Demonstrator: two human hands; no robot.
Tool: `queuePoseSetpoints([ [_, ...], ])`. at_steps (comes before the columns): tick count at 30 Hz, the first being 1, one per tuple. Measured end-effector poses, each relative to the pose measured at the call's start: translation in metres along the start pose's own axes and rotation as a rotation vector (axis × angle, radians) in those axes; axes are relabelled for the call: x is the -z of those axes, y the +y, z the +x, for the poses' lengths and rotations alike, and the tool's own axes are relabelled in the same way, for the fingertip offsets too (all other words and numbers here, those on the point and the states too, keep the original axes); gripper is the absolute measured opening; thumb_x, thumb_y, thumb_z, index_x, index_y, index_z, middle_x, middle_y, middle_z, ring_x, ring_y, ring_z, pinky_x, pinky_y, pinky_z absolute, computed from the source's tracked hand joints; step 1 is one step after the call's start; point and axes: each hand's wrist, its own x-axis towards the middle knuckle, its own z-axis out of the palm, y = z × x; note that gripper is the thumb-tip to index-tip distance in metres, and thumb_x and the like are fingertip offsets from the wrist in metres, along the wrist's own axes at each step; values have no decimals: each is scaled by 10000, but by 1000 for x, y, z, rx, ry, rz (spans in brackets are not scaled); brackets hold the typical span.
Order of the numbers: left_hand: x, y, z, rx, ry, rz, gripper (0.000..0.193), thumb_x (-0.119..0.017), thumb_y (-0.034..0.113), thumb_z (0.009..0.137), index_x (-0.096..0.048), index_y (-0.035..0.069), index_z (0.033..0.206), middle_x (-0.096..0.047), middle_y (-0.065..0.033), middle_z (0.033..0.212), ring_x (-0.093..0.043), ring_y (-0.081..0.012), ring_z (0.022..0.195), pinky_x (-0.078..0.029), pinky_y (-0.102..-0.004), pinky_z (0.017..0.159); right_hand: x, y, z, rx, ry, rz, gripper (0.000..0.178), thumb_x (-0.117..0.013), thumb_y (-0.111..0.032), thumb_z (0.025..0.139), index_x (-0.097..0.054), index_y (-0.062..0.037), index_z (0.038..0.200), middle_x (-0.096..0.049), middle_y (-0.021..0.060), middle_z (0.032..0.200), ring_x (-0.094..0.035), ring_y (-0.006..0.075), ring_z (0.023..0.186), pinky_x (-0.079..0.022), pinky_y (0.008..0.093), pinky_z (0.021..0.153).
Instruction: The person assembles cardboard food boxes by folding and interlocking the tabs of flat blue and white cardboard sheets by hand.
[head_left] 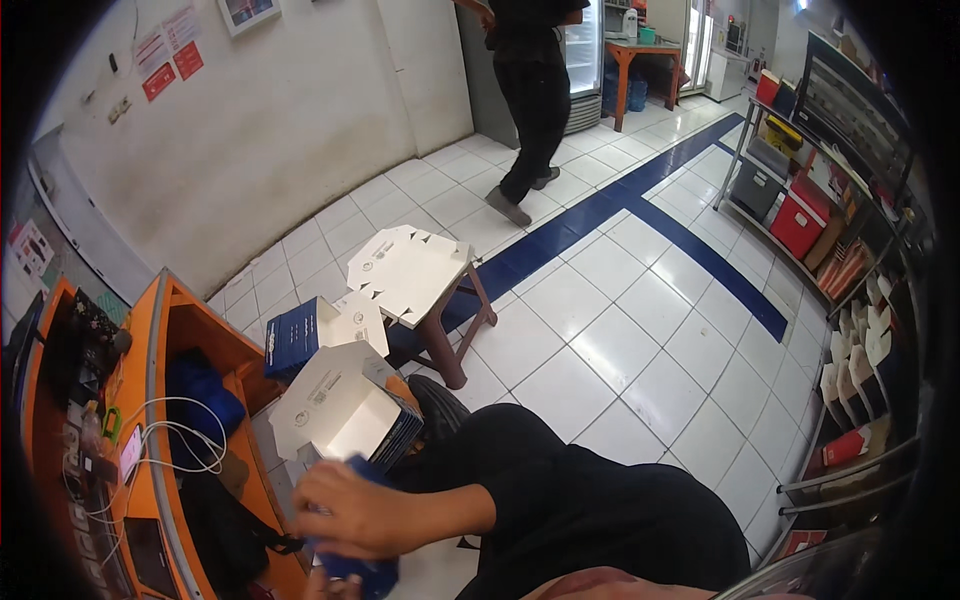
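Note:
At the lower left, my right hand grips a blue cardboard box, its fingers curled over the carton. Part of my left hand shows at the bottom edge, fingers bent against the same carton; the rest is cut off by the frame. Just beyond my hands stands an open box, white inside and blue outside, its lid raised. Behind it is a second open box of the same kind. Flat white unfolded cartons lie on a brown stool.
An orange shelf unit with white cables and a phone stands on the left. A person in dark clothes is on the tiled floor ahead. Metal racks on the right hold a red cool box and cartons.

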Motion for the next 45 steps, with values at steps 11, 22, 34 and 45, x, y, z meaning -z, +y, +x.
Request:
queuePoseSetpoints([
  [11, -12, 69, 26, 55, 432, -432, 329, -655, 170, 880, -531, -54, 1086, -609, -131, 866, -579, -185, 722, -476, -301, 625, -25, 22, -2, 109, -6, 103, 379, -704, -42, 675, -552, -20, 1022, -505, 123, 959, -538, 295, 881, -437, 384, 728],
  [22, -18, 49, 27, 66, 562, -91, 377, -642, 269, 874, -542, -36, 1071, -605, -174, 944, -584, -190, 814, -482, -290, 727, -23, 17, 0, 206, 51, 258, 309, -678, -57, 793, -623, 23, 1086, -572, 124, 921, -589, 267, 821, -498, 338, 679],
  [34, -37, 58, 22, -4, 545, -49, 482, -555, 358, 891, -456, -9, 1188, -564, -188, 1045, -593, -210, 864, -510, -295, 729, -42, 26, 2, 56, 109, 489, 199, -682, -95, 801, -630, -14, 975, -552, 114, 943, -594, 260, 850, -490, 334, 743],
  [45, -41, 84, 17, -83, 561, -18, 583, -476, 439, 906, -376, 15, 1295, -526, -202, 1137, -602, -228, 910, -536, -300, 731, 15, 21, -1, -352, 143, 171, 934, -727, -356, 768, -171, -107, 1476, -364, 225, 1362, -420, 369, 1231, -354, 463, 1038],
])
